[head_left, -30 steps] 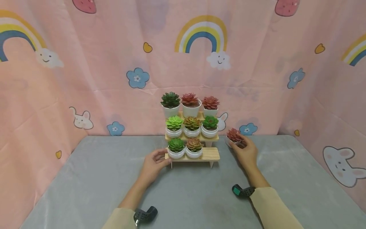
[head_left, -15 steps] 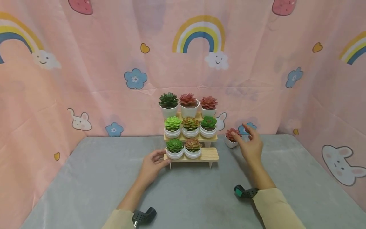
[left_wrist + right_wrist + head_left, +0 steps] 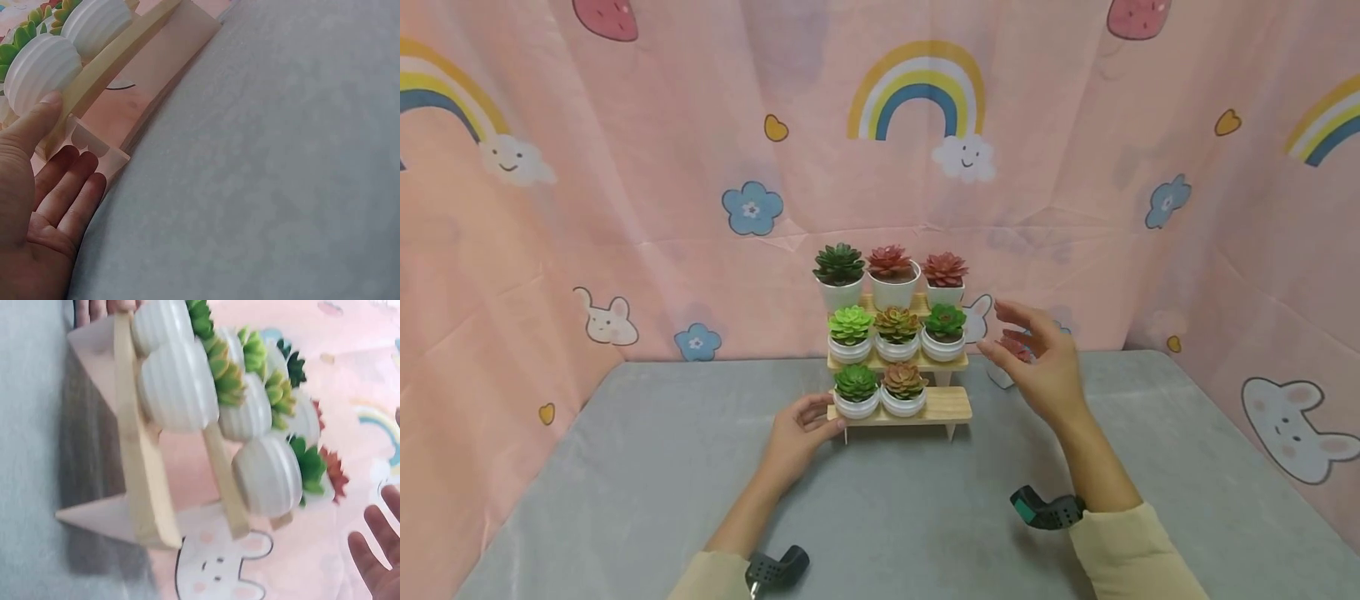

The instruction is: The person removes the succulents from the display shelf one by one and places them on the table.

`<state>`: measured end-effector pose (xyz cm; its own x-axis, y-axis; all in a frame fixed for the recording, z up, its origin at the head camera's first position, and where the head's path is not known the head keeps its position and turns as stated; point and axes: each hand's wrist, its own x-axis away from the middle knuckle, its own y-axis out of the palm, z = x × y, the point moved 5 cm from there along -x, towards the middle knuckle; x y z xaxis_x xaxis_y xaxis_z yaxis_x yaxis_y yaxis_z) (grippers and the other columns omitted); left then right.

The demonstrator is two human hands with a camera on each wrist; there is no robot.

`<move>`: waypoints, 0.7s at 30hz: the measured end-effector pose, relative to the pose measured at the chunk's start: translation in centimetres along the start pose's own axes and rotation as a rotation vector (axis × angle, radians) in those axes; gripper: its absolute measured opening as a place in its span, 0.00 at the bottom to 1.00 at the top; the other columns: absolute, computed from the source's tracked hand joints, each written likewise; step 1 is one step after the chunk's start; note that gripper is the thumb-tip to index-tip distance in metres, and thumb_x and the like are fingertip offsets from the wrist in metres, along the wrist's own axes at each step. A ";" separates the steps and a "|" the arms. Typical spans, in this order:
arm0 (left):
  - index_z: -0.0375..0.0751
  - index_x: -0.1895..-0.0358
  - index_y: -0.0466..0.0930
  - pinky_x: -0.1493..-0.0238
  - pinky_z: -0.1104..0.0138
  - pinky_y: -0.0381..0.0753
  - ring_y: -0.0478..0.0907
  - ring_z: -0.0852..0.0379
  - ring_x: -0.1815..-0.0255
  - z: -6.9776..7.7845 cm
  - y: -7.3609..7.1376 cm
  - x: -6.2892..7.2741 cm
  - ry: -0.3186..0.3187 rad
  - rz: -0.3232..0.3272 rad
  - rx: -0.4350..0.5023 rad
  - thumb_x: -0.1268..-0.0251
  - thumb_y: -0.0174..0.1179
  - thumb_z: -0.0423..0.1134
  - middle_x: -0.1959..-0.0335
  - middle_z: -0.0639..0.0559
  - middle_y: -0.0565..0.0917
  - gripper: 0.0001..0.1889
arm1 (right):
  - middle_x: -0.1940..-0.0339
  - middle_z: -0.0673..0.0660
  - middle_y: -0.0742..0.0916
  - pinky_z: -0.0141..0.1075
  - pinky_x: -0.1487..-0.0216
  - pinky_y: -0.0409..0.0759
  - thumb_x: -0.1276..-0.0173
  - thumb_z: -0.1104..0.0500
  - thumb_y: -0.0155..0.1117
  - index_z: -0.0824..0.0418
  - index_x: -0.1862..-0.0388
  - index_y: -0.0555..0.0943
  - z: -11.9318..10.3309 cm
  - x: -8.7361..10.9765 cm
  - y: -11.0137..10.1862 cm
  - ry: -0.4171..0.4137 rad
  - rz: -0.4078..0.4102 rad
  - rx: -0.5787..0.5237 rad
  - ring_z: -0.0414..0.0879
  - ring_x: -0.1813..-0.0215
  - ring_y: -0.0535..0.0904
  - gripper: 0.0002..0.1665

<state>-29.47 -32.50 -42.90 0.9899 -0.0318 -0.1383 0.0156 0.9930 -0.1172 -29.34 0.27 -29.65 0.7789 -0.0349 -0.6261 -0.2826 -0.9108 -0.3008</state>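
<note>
A three-tier wooden plant stand holds small potted succulents. On its bottom tier sit a green succulent and a brownish one; bare wood shows at that tier's right end. My left hand grips the left end of the bottom tier. In the left wrist view its thumb lies along the shelf edge, fingers below by the leg. My right hand is beside the middle tier, fingers spread and holding nothing. Behind it, a potted red succulent stands on the table, partly hidden.
Several more succulents fill the upper tiers, among them a dark green one and a red one on top. A pink printed curtain hangs behind the grey table.
My right hand has let go of the red succulent's pot, leaving it on the table, and has moved up and left towards the stand. My left hand stays on the stand.
</note>
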 end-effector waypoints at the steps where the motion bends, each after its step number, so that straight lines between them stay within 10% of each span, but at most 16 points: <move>1: 0.31 0.44 0.80 0.47 0.70 0.86 0.85 0.42 0.43 0.0 0.0 0.0 -0.001 -0.001 0.005 0.41 0.70 0.28 0.42 0.33 0.84 0.21 | 0.39 0.62 0.83 0.18 0.45 0.80 0.38 0.68 0.74 0.59 0.34 0.78 -0.4 0.1 0.2 0.000 -0.027 -0.004 0.27 0.46 0.80 0.32; 21: 0.30 0.43 0.79 0.50 0.74 0.85 0.84 0.40 0.43 0.3 0.0 0.2 -0.010 -0.004 -0.008 0.41 0.70 0.27 0.42 0.32 0.83 0.21 | 0.36 0.61 0.83 0.55 0.35 0.82 0.38 0.62 0.76 0.61 0.33 0.77 -1.7 2.3 5.7 -0.049 -0.416 -0.054 0.56 0.35 0.79 0.33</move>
<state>-29.28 -32.46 -42.63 0.9912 -0.0346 -0.1276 0.0184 0.9919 -0.1260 -28.22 -5.71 -31.55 0.7927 0.3590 -0.4926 0.0816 -0.8634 -0.4979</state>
